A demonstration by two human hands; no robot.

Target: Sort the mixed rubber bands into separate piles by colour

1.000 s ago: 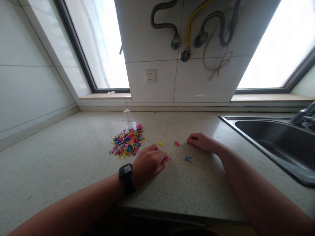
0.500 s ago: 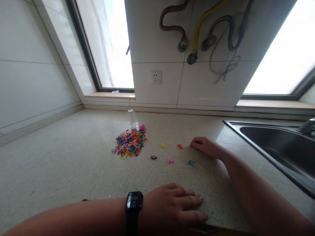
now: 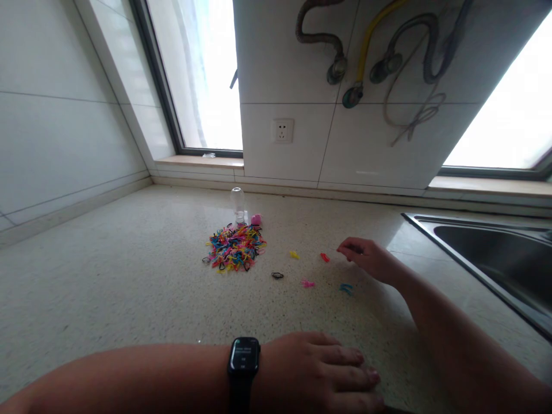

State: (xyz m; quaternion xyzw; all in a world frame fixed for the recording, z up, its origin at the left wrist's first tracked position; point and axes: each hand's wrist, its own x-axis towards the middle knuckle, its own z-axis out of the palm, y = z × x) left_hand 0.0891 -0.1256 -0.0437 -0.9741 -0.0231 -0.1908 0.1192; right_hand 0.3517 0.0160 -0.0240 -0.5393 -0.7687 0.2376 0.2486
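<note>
My left hand (image 3: 319, 371), with a black watch on its wrist, lies flat on the counter near its front edge, fingers stretched out and holding nothing. My right hand (image 3: 364, 255) is just over the counter with thumb and fingertips pinched together; whatever they hold, if anything, is too small to make out. Closest to it are red rubber bands (image 3: 325, 257), left of its fingertips, and blue rubber bands (image 3: 345, 288) nearer me. Pink rubber bands (image 3: 307, 283), yellow rubber bands (image 3: 294, 255) and a black rubber band (image 3: 277, 275) lie further left.
A mixed heap of coloured rubber bands (image 3: 236, 247) sits left of centre, with a clear bottle (image 3: 237, 204) and a pink cap (image 3: 256, 219) behind it. A steel sink (image 3: 487, 259) is set into the counter at right. Hoses and a socket (image 3: 283, 131) are on the wall.
The whole view has shifted, so things appear further right. My right hand remains beside the red bands with its fingertips pinched; my left hand still rests flat. The rubber bands look unmoved.
</note>
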